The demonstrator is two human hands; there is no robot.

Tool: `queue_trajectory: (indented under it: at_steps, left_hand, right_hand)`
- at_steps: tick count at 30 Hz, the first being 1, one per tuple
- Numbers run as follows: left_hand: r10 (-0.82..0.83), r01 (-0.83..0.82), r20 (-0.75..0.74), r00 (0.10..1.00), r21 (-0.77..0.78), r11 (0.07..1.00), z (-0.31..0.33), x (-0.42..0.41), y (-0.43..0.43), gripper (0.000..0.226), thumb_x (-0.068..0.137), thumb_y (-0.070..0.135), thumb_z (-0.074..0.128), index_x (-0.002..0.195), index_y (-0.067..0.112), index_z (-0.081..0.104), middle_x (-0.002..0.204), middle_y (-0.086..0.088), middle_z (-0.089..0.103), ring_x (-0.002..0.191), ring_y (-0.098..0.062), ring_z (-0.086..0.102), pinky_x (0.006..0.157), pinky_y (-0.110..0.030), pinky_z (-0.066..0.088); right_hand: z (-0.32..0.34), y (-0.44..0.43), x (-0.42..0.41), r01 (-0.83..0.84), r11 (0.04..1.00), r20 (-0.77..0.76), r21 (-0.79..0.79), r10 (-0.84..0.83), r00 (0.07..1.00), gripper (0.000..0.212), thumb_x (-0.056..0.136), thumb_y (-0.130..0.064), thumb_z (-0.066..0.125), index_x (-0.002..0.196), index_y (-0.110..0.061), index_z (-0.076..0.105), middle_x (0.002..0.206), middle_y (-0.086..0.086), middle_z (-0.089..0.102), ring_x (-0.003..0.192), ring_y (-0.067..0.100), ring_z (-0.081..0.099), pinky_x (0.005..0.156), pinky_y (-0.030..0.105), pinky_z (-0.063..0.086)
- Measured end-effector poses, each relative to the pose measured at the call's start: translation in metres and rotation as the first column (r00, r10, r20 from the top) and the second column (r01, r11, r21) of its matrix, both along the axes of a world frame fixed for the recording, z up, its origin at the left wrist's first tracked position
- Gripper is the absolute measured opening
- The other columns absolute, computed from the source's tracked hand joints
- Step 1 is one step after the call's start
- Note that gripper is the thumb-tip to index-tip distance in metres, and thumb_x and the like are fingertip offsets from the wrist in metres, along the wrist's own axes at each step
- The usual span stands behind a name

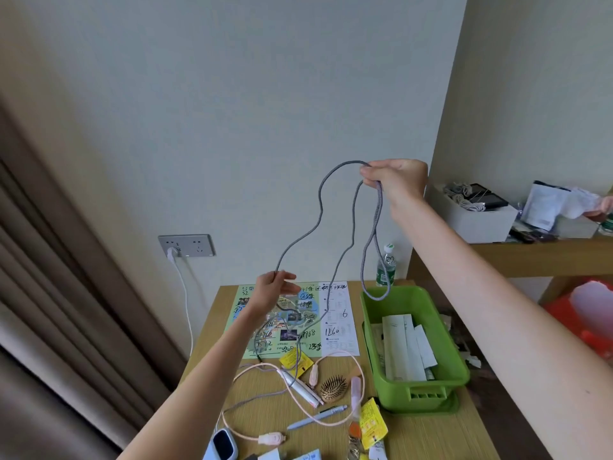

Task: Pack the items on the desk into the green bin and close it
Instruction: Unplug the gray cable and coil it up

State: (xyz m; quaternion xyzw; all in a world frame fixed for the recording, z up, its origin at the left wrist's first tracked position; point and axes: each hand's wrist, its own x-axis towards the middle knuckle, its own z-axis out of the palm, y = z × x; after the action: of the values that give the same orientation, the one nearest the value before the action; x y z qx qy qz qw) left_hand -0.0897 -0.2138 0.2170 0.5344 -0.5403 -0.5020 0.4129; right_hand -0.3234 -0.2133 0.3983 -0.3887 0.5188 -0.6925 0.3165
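Grey braided cable [320, 194] runs between both raised hands above the bench [431, 436]. The right hand [396, 177] is the higher one, its fingers curled round gathered turns of the cable; one long loop hangs from it, with its bottom at the far rim of the green bin [428, 398]. The left hand [273, 292] is lower, over a printed map sheet [338, 327], and pinches the cable between thumb and fingers. From there the cable drops to the bench and lies across a pink cable [272, 438] near a hairbrush [333, 388]. The bin stands open on the right side of the bench with white papers [403, 346] inside; it seems to sit on its own green lid [451, 406], though only an edge shows. A water bottle [386, 265] stands behind the bin.
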Motion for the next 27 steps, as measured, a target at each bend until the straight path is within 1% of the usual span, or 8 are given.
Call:
queue_trajectory:
  at_steps: [6, 10, 13, 16, 19, 22, 24, 27]
  left_hand:
    - [0.005, 0.003, 0.055, 0.998, -0.146, 0.989, 0.049, 0.007, -0.005, 0.039, 0.106, 0.025, 0.028, 0.105, 0.0, 0.059, 0.061, -0.002, 0.042, 0.054, -0.014, 0.042, 0.056, -0.027, 0.05]
    - [0.02, 0.02, 0.149, 0.989, -0.267, 0.964, 0.073, 0.009, -0.012, 0.042, 0.106, 0.029, 0.028, 0.096, 0.003, 0.059, 0.059, 0.0, 0.037, 0.046, -0.007, 0.028, 0.044, -0.019, 0.025]
    - [0.016, 0.04, 0.176, 0.984, -0.309, 0.95, 0.087, 0.008, -0.016, 0.04, 0.106, 0.028, 0.03, 0.084, 0.006, 0.055, 0.055, -0.001, 0.035, 0.038, -0.002, 0.025, 0.04, -0.016, 0.021]
    - [-0.034, 0.113, 0.237, 0.971, -0.327, 0.938, 0.096, 0.005, -0.016, 0.04, 0.105, 0.027, 0.033, 0.077, 0.008, 0.054, 0.051, 0.003, 0.036, 0.04, -0.004, 0.027, 0.042, -0.018, 0.023]
    - [-0.086, 0.219, 0.362, 0.928, -0.346, 0.912, 0.105, -0.002, -0.013, 0.041, 0.105, 0.028, 0.035, 0.074, 0.009, 0.054, 0.051, 0.005, 0.038, 0.045, -0.009, 0.03, 0.049, -0.024, 0.025]
    - [-0.078, 0.313, 0.528, 0.846, -0.371, 0.874, 0.113, -0.014, -0.01, 0.041, 0.104, 0.031, 0.035, 0.074, 0.011, 0.054, 0.055, 0.003, 0.042, 0.05, -0.013, 0.034, 0.055, -0.029, 0.029]
    - [-0.039, 0.363, 0.633, 0.774, -0.391, 0.846, 0.117, -0.023, -0.01, 0.041, 0.104, 0.033, 0.035, 0.076, 0.01, 0.055, 0.057, 0.003, 0.045, 0.053, -0.016, 0.039, 0.059, -0.032, 0.032]
    - [0.01, 0.419, 0.73, 0.683, -0.404, 0.813, 0.122, -0.037, -0.01, 0.04, 0.104, 0.035, 0.034, 0.077, 0.013, 0.055, 0.059, 0.001, 0.049, 0.057, -0.018, 0.044, 0.062, -0.035, 0.035]
  right_hand:
    - [-0.023, -0.008, -0.011, 0.096, 0.995, -0.164, -0.033, -0.1, 0.981, 0.015, 0.068, 0.002, 0.079, 0.071, -0.012, 0.074, 0.068, 0.005, 0.071, 0.058, 0.015, 0.069, 0.066, 0.025, 0.058]
    - [-0.049, -0.011, -0.016, 0.139, 0.99, -0.378, -0.032, -0.141, 0.915, 0.009, 0.07, -0.003, 0.08, 0.077, -0.009, 0.077, 0.074, 0.007, 0.073, 0.071, 0.021, 0.072, 0.074, 0.034, 0.06]
    - [-0.072, -0.012, -0.02, 0.142, 0.989, -0.572, 0.049, -0.089, 0.815, 0.006, 0.073, -0.005, 0.079, 0.076, -0.009, 0.077, 0.074, 0.002, 0.071, 0.082, 0.021, 0.069, 0.076, 0.032, 0.056]
    - [-0.095, -0.009, -0.025, 0.139, 0.964, -0.713, 0.226, 0.066, 0.698, 0.005, 0.075, -0.004, 0.076, 0.077, -0.009, 0.076, 0.084, 0.007, 0.074, 0.083, 0.02, 0.065, 0.07, 0.024, 0.043]
    - [-0.105, -0.003, -0.028, 0.095, 0.905, -0.726, 0.415, 0.266, 0.634, 0.026, 0.076, 0.002, 0.072, 0.101, -0.007, 0.071, 0.109, 0.013, 0.068, 0.101, 0.026, 0.062, 0.076, 0.026, 0.042]
    - [-0.1, 0.005, -0.024, 0.072, 0.765, -0.732, 0.64, 0.578, 0.36, 0.066, 0.075, -0.008, 0.078, 0.134, -0.01, 0.049, 0.139, 0.011, 0.048, 0.125, 0.028, 0.047, 0.094, 0.032, 0.042]
    - [-0.091, 0.009, -0.015, 0.087, 0.76, -0.756, 0.644, 0.615, 0.223, 0.082, 0.072, -0.024, 0.083, 0.141, -0.015, 0.041, 0.143, 0.006, 0.045, 0.127, 0.026, 0.046, 0.097, 0.036, 0.042]
    - [-0.074, 0.012, 0.002, -0.14, 0.856, -0.78, 0.498, 0.513, 0.359, 0.065, 0.074, -0.035, 0.08, 0.13, -0.017, 0.05, 0.125, 0.002, 0.059, 0.112, 0.021, 0.058, 0.095, 0.04, 0.047]
